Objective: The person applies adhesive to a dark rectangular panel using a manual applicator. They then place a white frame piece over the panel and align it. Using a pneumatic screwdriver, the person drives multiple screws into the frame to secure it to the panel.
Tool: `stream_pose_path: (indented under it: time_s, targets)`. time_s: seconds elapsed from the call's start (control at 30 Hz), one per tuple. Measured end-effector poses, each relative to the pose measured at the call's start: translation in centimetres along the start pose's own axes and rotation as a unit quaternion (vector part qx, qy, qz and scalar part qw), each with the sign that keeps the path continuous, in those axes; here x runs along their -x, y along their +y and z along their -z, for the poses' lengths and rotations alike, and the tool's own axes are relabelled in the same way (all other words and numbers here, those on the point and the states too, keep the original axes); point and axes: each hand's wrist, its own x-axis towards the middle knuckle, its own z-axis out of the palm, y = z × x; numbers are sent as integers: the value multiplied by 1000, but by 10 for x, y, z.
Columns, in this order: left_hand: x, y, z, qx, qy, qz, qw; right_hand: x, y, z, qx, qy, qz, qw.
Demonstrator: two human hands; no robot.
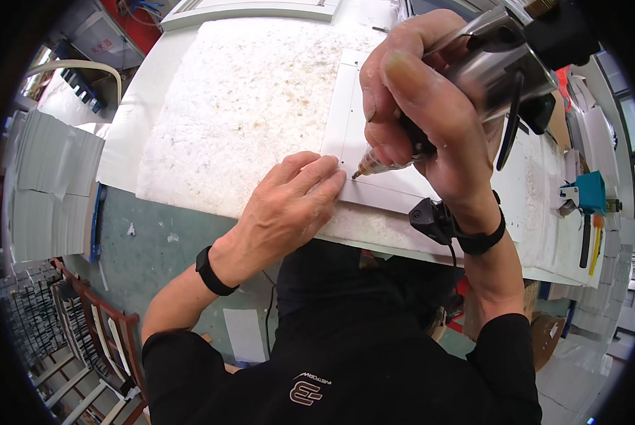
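Note:
A white flat panel (374, 185) with small dark holes along its raised border lies on the work surface. At its near left corner, my left hand (289, 202) grips the edge, fingers close together and thumb side hidden. My right hand (431, 92) is closed round a power screwdriver (495, 53) with a shiny grey body, a black lever and a clear, tapered nose. Its bit (357, 174) points down at the panel's corner, just beside my left fingertips. Whether a screw sits under the tip is too small to tell.
A speckled white foam pad (225, 113) covers much of the table. Stacked white sheets (52, 184) stand at the left. A teal-and-black tool (590, 195) lies at the right edge. A white frame (254, 13) rests at the far side. A dark red rack (98, 326) stands lower left.

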Motion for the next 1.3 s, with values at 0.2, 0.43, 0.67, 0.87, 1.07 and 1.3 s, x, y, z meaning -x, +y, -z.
stream_pose_path:
  time_s: [0.2,0.43,0.67,0.87,1.07,1.3]
  targets:
    - [0,-2,2,-61,-20,-41,997,1,1,0,7,-10,2,1000]
    - [2,-1,1,-58,-23,-35,997,0,14,3,91,-63,49,993]
    - [-5,1,8,-43,-42,-24,998,-6,-1,5,78,-54,12,995]
    - [-53,4,33,34,-154,9,987,-18,-71,69,100,97,85,987]
    - [-154,14,-22,143,-183,-12,973,12,-75,145,130,188,124,966]
    - [-200,27,-91,120,-187,-121,967,45,-67,185,154,214,96,960]
